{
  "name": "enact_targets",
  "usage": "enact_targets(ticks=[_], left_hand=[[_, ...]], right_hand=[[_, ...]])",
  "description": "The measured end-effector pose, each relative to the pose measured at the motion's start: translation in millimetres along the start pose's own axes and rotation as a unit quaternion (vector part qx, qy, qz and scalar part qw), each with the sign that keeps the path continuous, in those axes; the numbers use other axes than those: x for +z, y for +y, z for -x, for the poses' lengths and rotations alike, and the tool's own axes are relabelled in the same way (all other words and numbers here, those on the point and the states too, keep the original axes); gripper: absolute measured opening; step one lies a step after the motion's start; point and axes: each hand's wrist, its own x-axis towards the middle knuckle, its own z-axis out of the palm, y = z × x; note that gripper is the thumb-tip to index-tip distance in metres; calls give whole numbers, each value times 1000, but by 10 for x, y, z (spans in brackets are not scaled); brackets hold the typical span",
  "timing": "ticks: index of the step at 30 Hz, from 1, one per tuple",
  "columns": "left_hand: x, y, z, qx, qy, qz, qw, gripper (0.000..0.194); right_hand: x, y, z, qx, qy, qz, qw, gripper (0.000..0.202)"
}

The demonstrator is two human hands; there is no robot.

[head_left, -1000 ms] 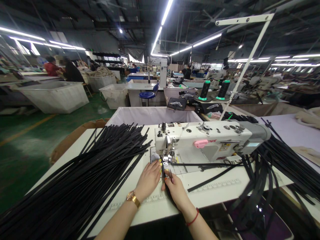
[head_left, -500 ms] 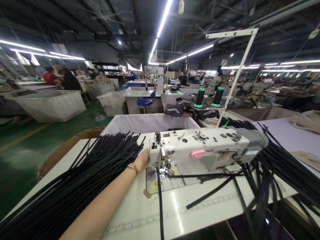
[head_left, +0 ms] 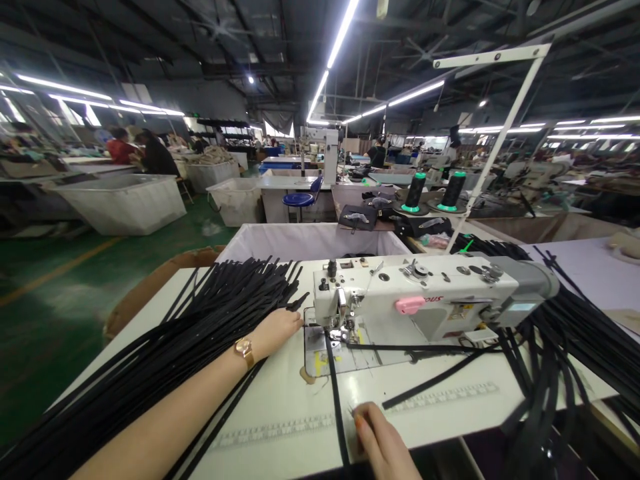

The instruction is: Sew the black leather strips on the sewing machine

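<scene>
My left hand (head_left: 276,331), with a gold watch on the wrist, is left of the sewing machine (head_left: 410,300). Its fingers are closed on a black strap, whose end pokes out past the fingertips toward the machine head. A large bundle of black straps (head_left: 200,327) lies beneath and behind that forearm. My right hand (head_left: 383,440) is low in front of the machine, thumb and fingers drawn together; what they pinch, if anything, is unclear. Just left of it, another black strap (head_left: 336,393) runs from the needle area toward the table's near edge.
More black straps (head_left: 535,373) hang at the right, and one loose end crosses the ruler marking (head_left: 445,398). Two black thread cones (head_left: 414,193) stand behind the machine. A lined bin (head_left: 300,240) adjoins the table's far side.
My left hand has drawn back from beside the machine head and now grips a strap. My right hand has come into view at the bottom. The view has shifted slightly left.
</scene>
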Motion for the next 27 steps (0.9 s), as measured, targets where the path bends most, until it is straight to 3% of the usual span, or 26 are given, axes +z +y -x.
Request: enact_targets(ticks=[3,7,9,15,22,25,27], left_hand=[[-8,217,254,-11,-10,-11,1000,20],[-1,385,365,-38,-9,-16,999,20],[0,395,358,-43,-8,-16,999,22],[36,358,347,-38,-13,-13,999,25],[-13,379,398,-23,-14,-14,1000,22],[-187,351,524,-26,12,-1,1000,21],[-391,295,711,-51,65,39,996,20]], right_hand=[[241,-277,-283,14,-80,-146,986,29],[572,-512,-811,149,-133,-388,900,26],[679,-559,-1029,167,-151,-428,875,27],[808,-541,-1425,172,-170,-458,855,27],[804,-463,-1418,144,-145,-459,864,30],[727,-460,-1233,124,-126,-457,872,33],[670,-454,-1079,111,-121,-456,875,33]])
